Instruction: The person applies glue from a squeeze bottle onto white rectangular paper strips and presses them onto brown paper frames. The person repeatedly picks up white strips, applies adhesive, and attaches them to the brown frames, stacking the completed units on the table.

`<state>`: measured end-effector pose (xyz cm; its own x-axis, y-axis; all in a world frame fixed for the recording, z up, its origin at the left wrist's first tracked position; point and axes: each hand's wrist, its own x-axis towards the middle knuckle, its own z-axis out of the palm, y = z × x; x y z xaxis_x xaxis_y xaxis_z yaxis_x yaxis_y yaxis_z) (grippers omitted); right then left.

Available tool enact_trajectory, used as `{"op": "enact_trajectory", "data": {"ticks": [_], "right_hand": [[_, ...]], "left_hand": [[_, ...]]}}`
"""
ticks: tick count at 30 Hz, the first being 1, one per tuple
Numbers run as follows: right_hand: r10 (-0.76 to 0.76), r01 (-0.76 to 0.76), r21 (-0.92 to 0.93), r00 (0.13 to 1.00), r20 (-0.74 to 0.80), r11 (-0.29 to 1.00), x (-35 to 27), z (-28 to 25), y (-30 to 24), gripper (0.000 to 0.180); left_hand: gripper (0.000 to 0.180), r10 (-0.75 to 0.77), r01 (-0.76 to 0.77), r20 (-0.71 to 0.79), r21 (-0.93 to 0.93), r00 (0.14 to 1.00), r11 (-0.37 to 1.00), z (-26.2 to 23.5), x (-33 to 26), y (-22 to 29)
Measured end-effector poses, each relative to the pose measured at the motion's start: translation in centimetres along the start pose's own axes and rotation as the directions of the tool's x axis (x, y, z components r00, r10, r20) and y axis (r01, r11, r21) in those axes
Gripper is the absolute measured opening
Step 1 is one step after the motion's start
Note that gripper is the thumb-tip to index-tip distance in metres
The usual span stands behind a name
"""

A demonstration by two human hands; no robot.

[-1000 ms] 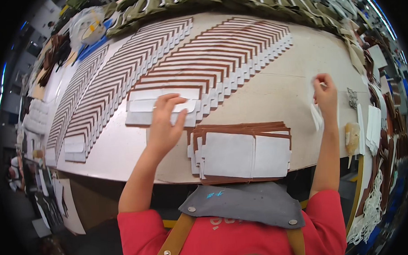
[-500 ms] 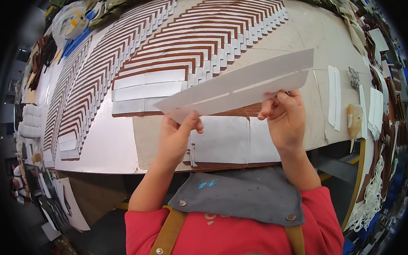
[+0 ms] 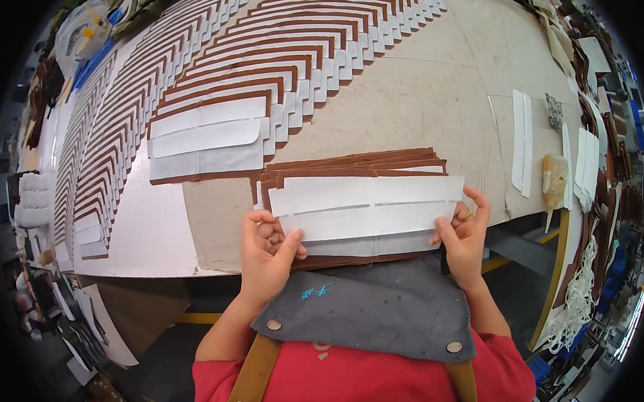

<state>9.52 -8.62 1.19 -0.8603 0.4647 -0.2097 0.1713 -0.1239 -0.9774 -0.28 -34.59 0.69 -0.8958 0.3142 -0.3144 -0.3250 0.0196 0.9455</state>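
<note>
A long white strip (image 3: 369, 217) with a broken line of slits along it is stretched between my two hands. Its lower left corner is pinched by my left hand (image 3: 270, 252), thumb on top. My right hand (image 3: 465, 238) grips the lower right end, with the index finger reaching up along its short edge. Beneath the strip is a stack of brown-edged pieces (image 3: 363, 160) at the table's front edge; the strip covers most of the top piece. I cannot tell whether the strip rests flat on it.
Overlapping rows of brown pieces with white strips (image 3: 206, 138) slant across the table's left and middle. On the right lie loose white strips (image 3: 521, 144) and a yellowish bottle (image 3: 554, 179) with a thin nozzle. White cords (image 3: 584, 298) hang beyond the table's right edge.
Both hands have come down toward me with the white strip. It was tilted in the air and is now level over the stack, its broad face turned up.
</note>
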Motion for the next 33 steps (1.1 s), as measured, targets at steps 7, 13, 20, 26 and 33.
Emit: {"op": "enact_trajectory", "data": {"ticks": [7, 13, 20, 26, 33], "right_hand": [[0.005, -0.001, -0.069, 0.999, 0.049, 0.998, -0.4, -0.9, 1.7, 0.054], [0.050, -0.042, -0.105, 0.996, 0.067, 0.994, 0.2, -1.1, 1.5, 0.043], [0.106, -0.093, -0.216, 0.993, 0.051, 0.972, 0.4, -1.2, 1.6, 0.035], [0.090, -0.069, -0.293, 0.994, 0.058, 0.954, 0.3, -1.4, 1.6, 0.034], [0.055, -0.028, -0.322, 0.996, 0.074, 0.946, 0.5, -1.2, 1.4, 0.034]], "left_hand": [[0.042, 0.196, -0.194, 0.024, 0.297, 0.980, 0.935, -0.1, -0.2, -1.9], [0.035, 0.189, -0.201, 0.076, 0.486, 0.979, 0.851, 0.2, 0.7, -1.0], [0.031, 0.159, -0.162, 0.065, 0.648, 0.985, 0.744, 0.6, 1.0, 0.1], [0.033, 0.235, -0.255, 0.126, 0.696, 0.964, 0.671, 0.8, 1.2, 0.4], [0.033, 0.217, -0.240, 0.125, 0.714, 0.968, 0.658, 0.8, 1.3, 0.5]]}}
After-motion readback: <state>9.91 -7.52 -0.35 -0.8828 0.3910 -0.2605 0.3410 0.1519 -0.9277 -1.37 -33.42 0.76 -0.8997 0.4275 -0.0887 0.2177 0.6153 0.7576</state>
